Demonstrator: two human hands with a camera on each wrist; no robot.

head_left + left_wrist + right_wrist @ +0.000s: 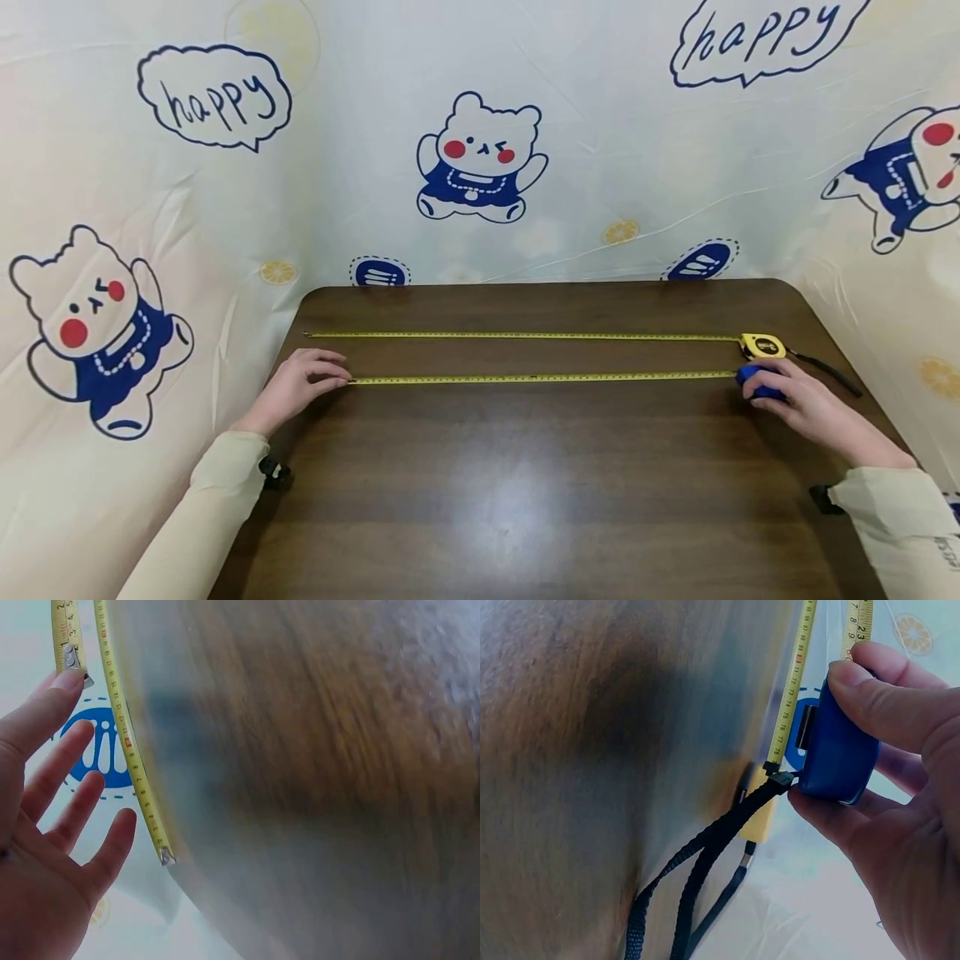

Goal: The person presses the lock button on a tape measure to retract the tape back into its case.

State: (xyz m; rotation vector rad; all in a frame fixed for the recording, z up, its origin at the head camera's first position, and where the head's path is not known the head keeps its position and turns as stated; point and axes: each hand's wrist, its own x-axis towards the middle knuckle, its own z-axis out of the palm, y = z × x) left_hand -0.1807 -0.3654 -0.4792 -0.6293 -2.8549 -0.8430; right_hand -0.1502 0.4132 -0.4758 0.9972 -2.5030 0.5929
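A blue tape measure (752, 383) is gripped in my right hand (817, 410) at the table's right side. Its yellow blade (540, 379) stretches left across the table to my left hand (300, 387). In the left wrist view, thumb and finger pinch the metal hook end (70, 655) while the other fingers spread. Farther back lies a yellow tape measure (762, 346), its own blade (525, 336) drawn out leftward, roughly parallel to the first. In the right wrist view, a black wrist strap (727, 825) hangs from the blue case (844, 754).
The brown wooden table (510, 483) has rounded far corners. A black strap (828, 371) trails from the yellow case toward the right edge. Pale cloth (360, 167) printed with bears and "happy" bubbles hangs behind the table and on both sides.
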